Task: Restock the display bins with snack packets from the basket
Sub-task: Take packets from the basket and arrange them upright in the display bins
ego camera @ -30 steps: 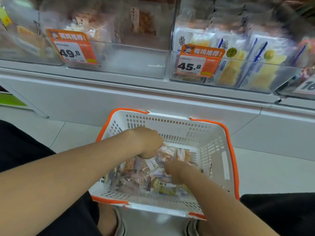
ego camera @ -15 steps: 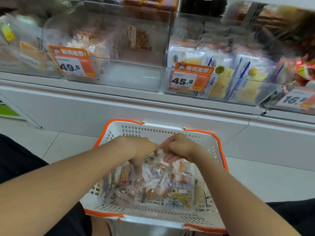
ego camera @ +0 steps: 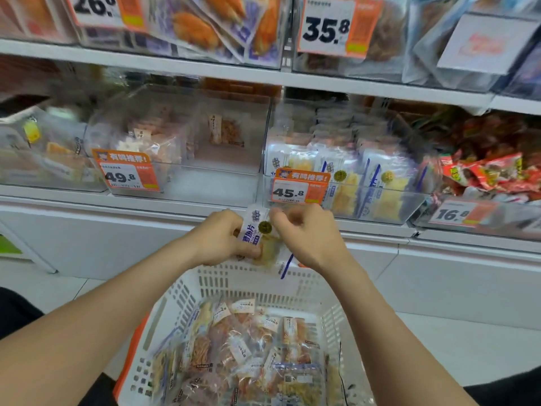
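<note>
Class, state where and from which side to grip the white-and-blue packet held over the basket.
Its side edges: the packet is thin and nearly upright, so pinching from left and right, as the left hand and right hand do, should stop it folding.

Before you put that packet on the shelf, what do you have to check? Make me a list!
1. Both hands hold it: left hand and right hand grip the white-and-blue packet. Ok.
2. Right bin: the clear bin behind the 45.8 price tag holds matching packets. Ok.
3. Room in that bin: cannot tell.
4. Packet lifted above the basket rim: ok.
5. Packet sealed and undamaged: cannot tell.
</note>
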Demonstrator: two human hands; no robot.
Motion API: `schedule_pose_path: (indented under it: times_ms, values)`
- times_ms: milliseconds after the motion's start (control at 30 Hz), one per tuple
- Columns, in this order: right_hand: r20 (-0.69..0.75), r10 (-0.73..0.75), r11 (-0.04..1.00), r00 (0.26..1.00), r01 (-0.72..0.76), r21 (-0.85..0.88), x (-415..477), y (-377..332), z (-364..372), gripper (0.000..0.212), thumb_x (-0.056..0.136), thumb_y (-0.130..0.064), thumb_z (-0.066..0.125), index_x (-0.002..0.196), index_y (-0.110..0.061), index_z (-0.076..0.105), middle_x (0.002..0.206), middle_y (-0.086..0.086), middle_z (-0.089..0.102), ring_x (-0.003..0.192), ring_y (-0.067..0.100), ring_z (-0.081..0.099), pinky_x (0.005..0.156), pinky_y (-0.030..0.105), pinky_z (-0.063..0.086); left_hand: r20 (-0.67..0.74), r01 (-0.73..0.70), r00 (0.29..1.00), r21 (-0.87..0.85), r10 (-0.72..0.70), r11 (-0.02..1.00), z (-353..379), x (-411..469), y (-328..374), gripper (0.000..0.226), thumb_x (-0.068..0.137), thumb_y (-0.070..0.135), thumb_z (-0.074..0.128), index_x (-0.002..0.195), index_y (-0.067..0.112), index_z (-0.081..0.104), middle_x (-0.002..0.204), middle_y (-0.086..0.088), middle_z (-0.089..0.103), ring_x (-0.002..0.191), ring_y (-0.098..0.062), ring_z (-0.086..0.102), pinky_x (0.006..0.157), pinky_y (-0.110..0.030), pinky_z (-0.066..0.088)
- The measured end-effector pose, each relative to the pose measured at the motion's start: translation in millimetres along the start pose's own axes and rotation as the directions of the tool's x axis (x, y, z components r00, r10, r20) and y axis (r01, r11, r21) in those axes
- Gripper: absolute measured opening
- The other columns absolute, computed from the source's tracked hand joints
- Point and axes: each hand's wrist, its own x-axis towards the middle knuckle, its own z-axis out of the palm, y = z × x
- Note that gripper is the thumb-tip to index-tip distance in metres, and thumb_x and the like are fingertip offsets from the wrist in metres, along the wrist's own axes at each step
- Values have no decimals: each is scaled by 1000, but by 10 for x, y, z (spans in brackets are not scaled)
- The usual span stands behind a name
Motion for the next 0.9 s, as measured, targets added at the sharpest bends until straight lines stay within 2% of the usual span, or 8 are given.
schedule_pose_path:
  times_ms: [67, 200, 300, 400, 500, 667, 767, 900]
  values:
    - [-42, -126, 990, 991, 124, -64, 4, -102, -131, 22, 80, -50, 69, 73, -29, 70, 66, -19, 68, 68, 1, 66, 66, 28, 57, -43, -81, 996, -58, 79, 995, -55, 14, 127, 15, 80, 31, 91, 76, 22, 79, 71, -2, 75, 64, -18, 68, 67, -36, 55]
    - [-188, -238, 971, 953, 232, -54, 123, -181, -450, 11, 81, -39, 79, 86, -30, 76, 75, -18, 72, 73, 0, 66, 69, 27, 55, -292, -231, 942, -197, 168, 953, -141, 23, 387, 20, 78, 31, 92, 93, 27, 80, 85, 10, 79, 81, -12, 75, 81, -36, 61]
    - [-456, -274, 946, 847, 324, 32, 184, -255, -713, 13, 86, -31, 81, 97, -26, 76, 76, -18, 72, 73, 3, 68, 70, 29, 56, -528, -289, 814, -10, 240, 957, -203, 39, 526, 31, 81, 34, 89, 106, 29, 72, 96, 14, 70, 84, -4, 65, 75, -22, 54]
    - [-574, -337, 886, 746, 457, 74, 285, -261, -884, 11, 93, -19, 76, 103, -20, 75, 91, -15, 76, 85, 7, 72, 78, 34, 59, -530, -305, 778, 150, 337, 940, -201, 78, 566, 41, 89, 20, 79, 127, 26, 64, 120, 12, 57, 95, -4, 57, 87, -27, 50]
    - [-502, -402, 873, 766, 485, 41, 432, -214, -946, 14, 96, -15, 72, 109, -19, 74, 100, -13, 76, 91, 8, 71, 84, 38, 59, -448, -328, 799, 234, 401, 915, -176, 103, 561, 50, 91, 12, 71, 139, 19, 59, 133, 7, 49, 108, -10, 53, 98, -30, 46]
    - [-406, -461, 873, 789, 486, -47, 598, -249, -968, 16, 96, -14, 72, 110, -19, 77, 97, -16, 75, 89, 2, 69, 83, 23, 55, -344, -244, 871, 320, 352, 916, -110, 151, 517, 66, 94, 22, 69, 155, 21, 43, 137, 6, 31, 126, -23, 45, 109, -39, 44]
    - [-244, -472, 881, 847, 449, -148, 705, -261, -971, 15, 95, -20, 74, 108, -24, 78, 94, -17, 75, 89, -2, 67, 84, 24, 54, -336, -216, 881, 341, 333, 915, -110, 158, 469, 68, 93, 24, 68, 155, 25, 40, 132, 6, 26, 123, -27, 45, 106, -48, 47]
    - [-211, -428, 895, 879, 380, -233, 813, -220, -940, 23, 92, -25, 78, 114, -31, 74, 89, -19, 73, 93, -1, 67, 91, 25, 51, -374, -238, 864, 284, 336, 929, -139, 154, 488, 57, 94, 20, 67, 146, 25, 43, 135, 7, 32, 112, -25, 57, 95, -45, 51]
